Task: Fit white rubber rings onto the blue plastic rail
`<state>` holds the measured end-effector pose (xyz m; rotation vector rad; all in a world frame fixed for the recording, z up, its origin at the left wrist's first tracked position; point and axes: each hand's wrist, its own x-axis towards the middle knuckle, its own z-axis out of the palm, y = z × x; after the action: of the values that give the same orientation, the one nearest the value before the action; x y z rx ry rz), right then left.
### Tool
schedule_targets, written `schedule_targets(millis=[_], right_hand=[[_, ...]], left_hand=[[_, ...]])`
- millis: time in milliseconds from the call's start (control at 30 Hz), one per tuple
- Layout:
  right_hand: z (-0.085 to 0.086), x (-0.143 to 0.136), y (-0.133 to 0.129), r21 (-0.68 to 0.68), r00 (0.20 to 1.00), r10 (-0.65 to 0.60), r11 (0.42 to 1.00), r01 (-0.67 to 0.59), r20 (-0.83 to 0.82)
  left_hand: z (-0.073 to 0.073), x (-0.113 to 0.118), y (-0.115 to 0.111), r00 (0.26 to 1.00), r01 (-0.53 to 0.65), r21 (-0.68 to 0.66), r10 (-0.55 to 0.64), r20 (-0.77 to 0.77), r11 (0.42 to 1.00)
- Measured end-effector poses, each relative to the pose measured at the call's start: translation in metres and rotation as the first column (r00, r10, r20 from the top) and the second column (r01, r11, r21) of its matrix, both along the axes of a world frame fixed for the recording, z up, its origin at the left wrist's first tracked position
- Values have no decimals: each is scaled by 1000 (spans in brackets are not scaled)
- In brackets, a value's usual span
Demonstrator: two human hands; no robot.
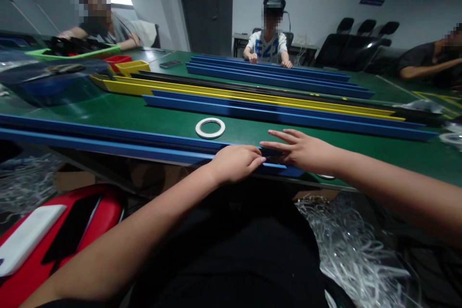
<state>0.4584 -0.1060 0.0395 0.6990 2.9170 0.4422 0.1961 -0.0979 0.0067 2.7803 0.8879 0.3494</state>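
Note:
Along the table's near edge lies a long blue channel strip point(144, 142), its right end by my hands. My left hand point(238, 163) is closed over that end, thumb and fingers pressed together on the strip. Just right of it, my right hand point(298, 149) has its fingers spread above the strip's end; its thumb side is partly hidden. A white tape roll point(199, 129) lies flat on the green table behind the strip. Part of another white ring point(326, 176) shows beneath my right wrist.
Blue strips point(281, 113), yellow strips point(252, 97) and black strips lie across the green table point(169, 119). A yellow bin point(133, 68) and green tray point(75, 56) stand at the left. Other people sit around. Shredded plastic point(361, 250) lies below right.

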Motion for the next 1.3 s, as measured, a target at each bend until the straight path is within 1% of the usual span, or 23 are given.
schedule_targets(millis=[100,333,533,733,800,900,1000,1067,1133,1200,1300], right_hand=[[0,-2,1,-46,999,-47,998,47,-6],[-1,-10,3,-96,995,-89,992,83,-50],[-3,-15,3,-70,995,-67,996,62,-72],[-2,-21,4,-23,999,-43,999,43,17],[-2,-23,5,-13,998,-42,999,42,45],[-1,-26,7,-8,996,-18,1000,18,82],[-2,-32,11,-4,994,23,1000,-23,109],[-3,-39,14,-6,993,34,999,-34,117],[-3,-45,15,-16,993,24,1000,-22,115],[-1,-48,13,-42,995,1,999,3,96],[8,-39,7,-112,997,-83,990,82,-3]], left_hand=[[0,-1,0,999,37,26,-37,0,999],[-5,0,-2,1000,10,106,-11,12,994],[-8,0,-2,1000,12,162,-14,7,987],[-10,-1,-5,1000,-1,197,-2,17,980],[-11,-7,-6,998,-32,204,20,62,978],[-13,-25,-7,982,-144,207,113,153,968],[-15,-46,-8,942,-306,214,263,207,928],[-16,-56,-9,915,-389,228,344,212,893],[-18,-59,-9,901,-427,258,385,197,867],[-21,-58,-9,897,-441,304,404,178,844],[-26,-56,-9,906,-424,360,393,158,831]])
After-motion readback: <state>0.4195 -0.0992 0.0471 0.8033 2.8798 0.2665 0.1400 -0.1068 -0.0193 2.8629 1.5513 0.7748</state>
